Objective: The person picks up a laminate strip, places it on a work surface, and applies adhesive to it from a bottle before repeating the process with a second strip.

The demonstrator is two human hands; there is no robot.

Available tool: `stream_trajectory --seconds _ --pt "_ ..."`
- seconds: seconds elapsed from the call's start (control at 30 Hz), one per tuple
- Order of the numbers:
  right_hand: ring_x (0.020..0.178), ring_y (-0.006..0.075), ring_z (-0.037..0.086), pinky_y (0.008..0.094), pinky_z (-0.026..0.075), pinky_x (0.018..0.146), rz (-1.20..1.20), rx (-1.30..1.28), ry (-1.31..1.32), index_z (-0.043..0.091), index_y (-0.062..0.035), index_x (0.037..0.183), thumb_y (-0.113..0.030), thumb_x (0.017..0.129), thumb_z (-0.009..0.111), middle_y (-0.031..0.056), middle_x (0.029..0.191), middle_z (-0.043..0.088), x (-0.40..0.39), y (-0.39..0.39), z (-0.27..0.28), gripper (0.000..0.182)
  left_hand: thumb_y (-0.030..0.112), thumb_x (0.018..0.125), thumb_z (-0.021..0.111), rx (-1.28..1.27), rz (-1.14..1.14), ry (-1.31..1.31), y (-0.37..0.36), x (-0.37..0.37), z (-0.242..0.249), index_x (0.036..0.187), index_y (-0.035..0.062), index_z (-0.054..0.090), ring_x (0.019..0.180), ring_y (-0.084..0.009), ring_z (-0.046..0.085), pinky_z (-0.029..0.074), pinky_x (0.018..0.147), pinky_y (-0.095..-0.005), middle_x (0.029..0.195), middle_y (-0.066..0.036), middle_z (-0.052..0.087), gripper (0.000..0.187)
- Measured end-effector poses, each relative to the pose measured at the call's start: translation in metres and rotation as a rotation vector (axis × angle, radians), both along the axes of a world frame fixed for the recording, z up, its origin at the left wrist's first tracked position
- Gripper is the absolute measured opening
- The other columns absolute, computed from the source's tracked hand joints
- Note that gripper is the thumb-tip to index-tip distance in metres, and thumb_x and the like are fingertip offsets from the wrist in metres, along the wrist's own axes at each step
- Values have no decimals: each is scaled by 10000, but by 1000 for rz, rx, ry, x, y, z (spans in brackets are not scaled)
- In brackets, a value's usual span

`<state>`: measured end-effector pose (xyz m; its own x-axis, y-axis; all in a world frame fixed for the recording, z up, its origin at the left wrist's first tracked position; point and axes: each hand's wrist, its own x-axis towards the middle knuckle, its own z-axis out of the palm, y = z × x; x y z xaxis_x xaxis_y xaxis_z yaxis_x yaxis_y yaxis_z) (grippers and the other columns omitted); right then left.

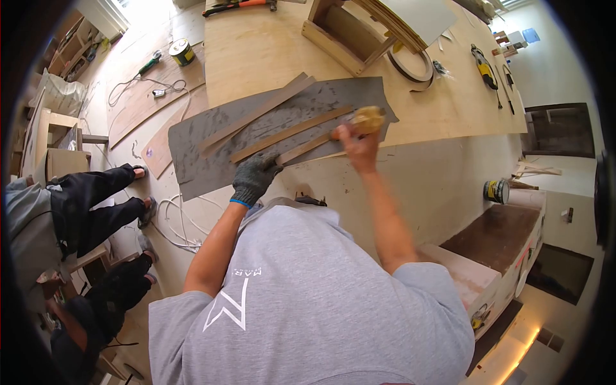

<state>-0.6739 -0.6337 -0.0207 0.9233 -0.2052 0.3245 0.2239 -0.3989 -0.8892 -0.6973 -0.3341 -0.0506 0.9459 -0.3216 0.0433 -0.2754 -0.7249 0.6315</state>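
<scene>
My left hand, in a dark grey glove with a blue cuff, pinches the near end of a thin wooden strip at the sheet's front edge. My bare right hand is closed around a blurred yellow thing at the strip's far end; motion smears its kind. Beside that strip lies another wooden strip. Further left, more strips overlap at an angle. All rest on a grey, stained sheet on the plywood table.
On the plywood table are an open wooden box frame, a roll of edge banding, an orange-handled hammer and a yellow-black tool. Two people's legs show at left. A can and cables lie beyond the table.
</scene>
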Motion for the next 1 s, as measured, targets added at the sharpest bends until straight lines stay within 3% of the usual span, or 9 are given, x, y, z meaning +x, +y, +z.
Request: stream_trajectory --seconds 0.13,0.17,0.23,0.37,0.43,0.6,0.77,0.9,1.0 --pt "736 132 634 286 516 722 7 -174 -141 519 -34 1131 -134 808 816 27 897 654 -26 57 40 450 368 814 769 34 -12 -12 -1 1 3 1137 162 734 903 -341 675 540 782 -429 946 -121 712 385" --pt "721 137 629 282 514 722 66 0 -3 500 -27 1165 -128 822 804 25 865 654 -25 47 20 468 371 813 770 26 -2 -17 0 0 1 1138 162 733 903 -340 675 540 782 -429 945 -120 712 388" --pt "720 135 626 285 515 720 -15 -60 32 501 -27 1168 -125 836 792 17 833 648 -7 4 -4 452 373 811 773 5 10 11 0 -2 3 1138 162 734 905 -338 675 539 781 -430 948 -120 714 391" --pt "725 125 622 292 518 713 -56 53 13 522 -32 1149 -115 850 776 -1 776 630 0 -6 7 401 370 810 774 1 14 29 0 -1 8 1132 156 736 893 -336 676 539 771 -428 944 -121 717 389" --pt "741 120 626 293 520 713 56 -106 12 528 -38 1124 -112 844 780 -7 775 623 -11 20 -2 384 371 809 774 4 -1 -26 1 0 -1 1128 152 736 880 -336 676 540 763 -426 938 -120 718 389" --pt "747 117 639 290 527 724 123 34 -45 567 -35 1067 -105 846 774 3 775 637 -36 99 51 311 370 809 774 -14 -17 -35 0 1 -4 1122 147 738 862 -336 675 540 755 -426 928 -113 720 386" --pt "694 132 651 291 529 707 -39 139 75 599 -44 1009 -100 855 760 22 785 683 -2 4 26 229 365 809 774 16 4 -17 -1 -2 6 1118 154 741 863 -334 674 540 757 -431 933 -113 725 376" --pt "738 135 657 301 525 702 -51 116 46 603 -54 996 -116 854 766 19 801 666 2 5 -4 225 366 803 779 8 16 3 1 -2 -3 1118 162 742 865 -334 674 540 755 -431 931 -113 725 376" --pt "720 131 630 302 522 693 0 104 -58 599 -54 991 -114 851 769 19 807 652 -15 77 11 228 366 801 780 22 -12 -18 0 1 -8 1120 168 743 869 -333 675 541 751 -429 930 -111 725 377"
